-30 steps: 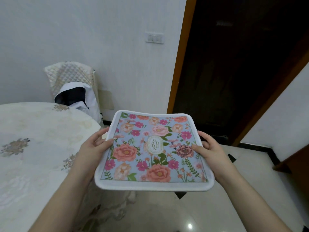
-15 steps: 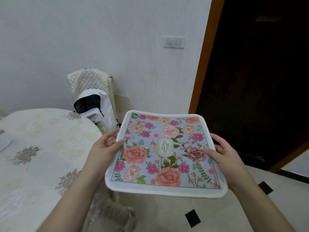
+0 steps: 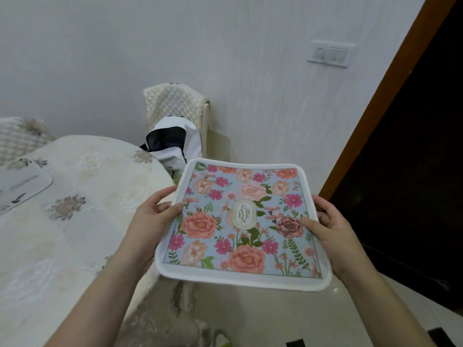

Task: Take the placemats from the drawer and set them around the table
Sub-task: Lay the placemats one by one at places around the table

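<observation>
A floral placemat (image 3: 240, 221) with a white border and a light blue middle is held flat in the air, just right of the table's edge. My left hand (image 3: 152, 216) grips its left edge, thumb on top and fingers underneath. My right hand (image 3: 328, 229) grips its right edge the same way. The round table (image 3: 75, 221) wears a cream cloth with flower motifs and fills the left side. Another placemat (image 3: 22, 186), pale with dark lettering, lies on the table at the far left, partly cut off.
A quilted cream chair (image 3: 175, 103) stands against the wall behind the table, with a white and black bag (image 3: 172, 144) on it. Another quilted chair back (image 3: 17, 136) shows at the far left. A dark doorway with a brown frame (image 3: 375, 96) is on the right.
The view has swung left, bringing more of the table and the second placemat into sight. Both hands keep the same hold on the floral placemat, now nearer the table's edge.
</observation>
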`<action>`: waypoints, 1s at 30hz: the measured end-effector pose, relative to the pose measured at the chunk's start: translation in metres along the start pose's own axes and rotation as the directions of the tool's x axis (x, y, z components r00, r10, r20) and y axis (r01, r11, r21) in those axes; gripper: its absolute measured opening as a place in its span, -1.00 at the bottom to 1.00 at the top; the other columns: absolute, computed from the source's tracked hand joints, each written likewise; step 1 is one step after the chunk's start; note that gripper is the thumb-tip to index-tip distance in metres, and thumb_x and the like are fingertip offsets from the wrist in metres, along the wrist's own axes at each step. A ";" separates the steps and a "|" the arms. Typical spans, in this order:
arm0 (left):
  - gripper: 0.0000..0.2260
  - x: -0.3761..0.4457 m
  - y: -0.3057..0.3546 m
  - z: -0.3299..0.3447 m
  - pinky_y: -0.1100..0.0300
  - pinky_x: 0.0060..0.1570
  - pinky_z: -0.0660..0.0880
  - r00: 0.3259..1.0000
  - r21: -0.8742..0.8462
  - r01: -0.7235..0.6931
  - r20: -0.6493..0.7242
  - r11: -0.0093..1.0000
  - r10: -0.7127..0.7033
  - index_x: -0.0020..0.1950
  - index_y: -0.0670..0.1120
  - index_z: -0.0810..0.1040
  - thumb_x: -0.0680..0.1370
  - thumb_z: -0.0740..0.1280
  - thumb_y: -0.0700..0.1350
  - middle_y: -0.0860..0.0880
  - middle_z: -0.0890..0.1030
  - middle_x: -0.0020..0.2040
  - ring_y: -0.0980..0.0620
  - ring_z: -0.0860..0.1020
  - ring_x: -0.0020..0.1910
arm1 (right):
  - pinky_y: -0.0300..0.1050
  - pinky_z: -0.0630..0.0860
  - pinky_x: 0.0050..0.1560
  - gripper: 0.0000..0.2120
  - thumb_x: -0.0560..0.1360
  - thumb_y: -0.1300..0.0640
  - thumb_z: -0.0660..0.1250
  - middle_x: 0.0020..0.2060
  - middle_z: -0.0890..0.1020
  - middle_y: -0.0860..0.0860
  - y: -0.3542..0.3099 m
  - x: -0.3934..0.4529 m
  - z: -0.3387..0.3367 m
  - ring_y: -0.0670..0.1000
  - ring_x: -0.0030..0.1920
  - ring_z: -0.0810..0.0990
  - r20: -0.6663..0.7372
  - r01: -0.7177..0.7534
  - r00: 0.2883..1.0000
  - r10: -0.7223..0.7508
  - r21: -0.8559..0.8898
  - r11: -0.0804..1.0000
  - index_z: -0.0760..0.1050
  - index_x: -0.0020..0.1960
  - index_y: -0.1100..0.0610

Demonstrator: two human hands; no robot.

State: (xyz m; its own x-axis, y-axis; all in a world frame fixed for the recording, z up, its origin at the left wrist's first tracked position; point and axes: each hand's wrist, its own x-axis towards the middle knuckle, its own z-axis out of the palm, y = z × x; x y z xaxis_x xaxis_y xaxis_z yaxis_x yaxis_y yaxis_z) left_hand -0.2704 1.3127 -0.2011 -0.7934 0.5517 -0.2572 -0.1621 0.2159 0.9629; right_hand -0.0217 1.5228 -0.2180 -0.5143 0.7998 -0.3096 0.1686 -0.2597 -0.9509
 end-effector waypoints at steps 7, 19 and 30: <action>-0.71 0.070 -0.005 -0.032 0.00 -0.21 0.66 0.995 -0.024 0.029 -0.097 0.999 -0.031 0.29 0.08 0.54 0.60 0.37 -0.17 -0.08 0.73 -0.11 -0.12 0.72 -0.18 | 0.25 0.66 -0.11 -0.51 0.54 0.23 0.39 0.07 0.66 0.11 -0.016 0.078 0.061 0.16 -0.09 0.73 0.070 -0.002 0.997 0.006 -0.048 0.999 0.40 0.38 -0.13; -0.68 0.130 -0.020 -0.064 -0.11 -0.13 0.65 0.953 -0.022 0.026 -0.300 0.999 -0.031 0.31 0.08 0.52 0.58 0.41 -0.14 -0.11 0.73 -0.13 -0.11 0.72 -0.17 | 0.05 0.67 -0.21 -0.52 0.56 0.21 0.37 0.00 0.66 -0.01 -0.032 0.167 0.134 0.01 -0.11 0.74 0.249 0.046 0.968 -0.002 -0.174 0.984 0.33 0.35 -0.19; -0.65 0.175 -0.008 -0.033 -0.04 -0.20 0.65 0.837 -0.014 0.085 -0.542 0.996 -0.079 0.31 0.12 0.52 0.55 0.45 -0.05 -0.04 0.74 -0.12 -0.07 0.72 -0.20 | 0.20 0.67 -0.09 -0.48 0.53 0.20 0.40 0.05 0.67 0.00 -0.036 0.299 0.162 0.06 -0.06 0.73 0.527 0.058 0.848 0.060 -0.205 0.977 0.34 0.41 -0.11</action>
State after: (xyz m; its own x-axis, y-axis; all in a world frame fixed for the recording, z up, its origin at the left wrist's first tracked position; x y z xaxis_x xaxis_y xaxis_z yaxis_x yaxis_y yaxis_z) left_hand -0.4272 1.3804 -0.2513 -0.9689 0.0084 -0.2473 -0.2374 0.2508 0.9385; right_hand -0.3180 1.6837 -0.2770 -0.8689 0.3772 -0.3206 0.3075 -0.0963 -0.9467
